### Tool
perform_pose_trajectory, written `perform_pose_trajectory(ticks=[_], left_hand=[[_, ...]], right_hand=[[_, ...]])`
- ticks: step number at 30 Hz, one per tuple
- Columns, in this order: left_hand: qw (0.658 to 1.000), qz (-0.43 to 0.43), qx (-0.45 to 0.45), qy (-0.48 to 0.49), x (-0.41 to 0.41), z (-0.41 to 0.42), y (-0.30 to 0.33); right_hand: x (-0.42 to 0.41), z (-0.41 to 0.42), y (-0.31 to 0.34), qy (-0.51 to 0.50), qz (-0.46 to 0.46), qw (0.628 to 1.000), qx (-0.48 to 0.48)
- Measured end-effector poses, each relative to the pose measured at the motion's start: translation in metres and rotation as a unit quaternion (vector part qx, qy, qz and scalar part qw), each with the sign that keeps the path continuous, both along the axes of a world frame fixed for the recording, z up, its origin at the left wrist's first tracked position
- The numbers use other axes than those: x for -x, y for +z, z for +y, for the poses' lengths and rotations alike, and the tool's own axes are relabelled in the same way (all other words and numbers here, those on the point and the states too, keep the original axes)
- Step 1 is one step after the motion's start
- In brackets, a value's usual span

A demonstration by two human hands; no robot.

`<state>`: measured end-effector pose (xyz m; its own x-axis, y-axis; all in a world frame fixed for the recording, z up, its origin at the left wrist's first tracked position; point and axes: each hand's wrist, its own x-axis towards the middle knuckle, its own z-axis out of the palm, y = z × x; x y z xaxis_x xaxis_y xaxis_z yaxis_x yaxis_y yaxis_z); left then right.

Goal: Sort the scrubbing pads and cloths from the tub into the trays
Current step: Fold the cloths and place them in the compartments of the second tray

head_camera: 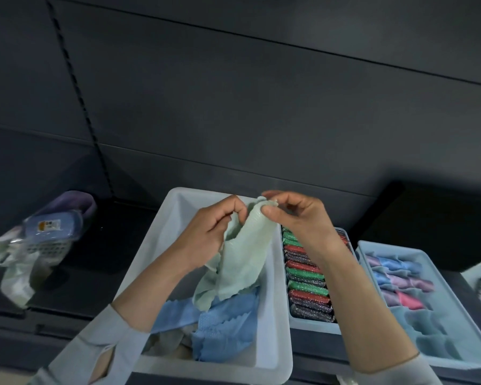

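Note:
Both hands hold a pale green cloth [239,257] up over the light grey tub [172,218]. My left hand [211,232] grips its upper left edge, and my right hand [292,215] pinches the top corner between thumb and fingers. The cloth's lower end hangs into the tub, onto blue cloths [222,326] lying at the tub's near end. Right of the tub, a narrow tray [314,325] holds a row of red, green and dark glittery scrubbing pads [306,284]. Further right, a divided tray [456,354] holds folded blue, purple and pink cloths [397,279] in its far compartments.
On the dark counter to the left lie a packaged blue item [53,225], a purple thing [72,201] behind it and pale cloths or wrappers [20,268]. A dark box [428,223] stands behind the divided tray. A dark panelled wall rises behind everything.

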<state>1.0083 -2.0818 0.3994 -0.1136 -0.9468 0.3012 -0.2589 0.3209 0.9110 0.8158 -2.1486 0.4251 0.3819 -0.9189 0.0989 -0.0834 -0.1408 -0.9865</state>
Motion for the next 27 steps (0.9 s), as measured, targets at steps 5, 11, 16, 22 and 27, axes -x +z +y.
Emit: perform_pose_trajectory(ticks=[5,11,16,22,27], left_hand=[[0.999,0.037,-0.026,0.027,0.001,-0.003,-0.002],[0.989,0.094,-0.097,0.062,-0.002,-0.005,-0.012],[0.983,0.063,-0.043,0.169,0.002,-0.012,-0.015],[0.982,0.092,0.01,0.162,-0.002,-0.017,0.004],[0.983,0.046,0.046,0.17,-0.008,-0.026,0.008]], right_hand=[[-0.001,-0.003,-0.001,-0.012,-0.023,0.999,-0.023],[-0.008,-0.006,0.003,-0.08,-0.06,0.995,0.014],[-0.001,-0.013,0.007,-0.065,-0.03,0.997,0.03],[0.013,-0.016,0.014,-0.01,0.047,0.999,0.016],[0.018,-0.02,0.024,0.05,0.056,0.997,0.015]])
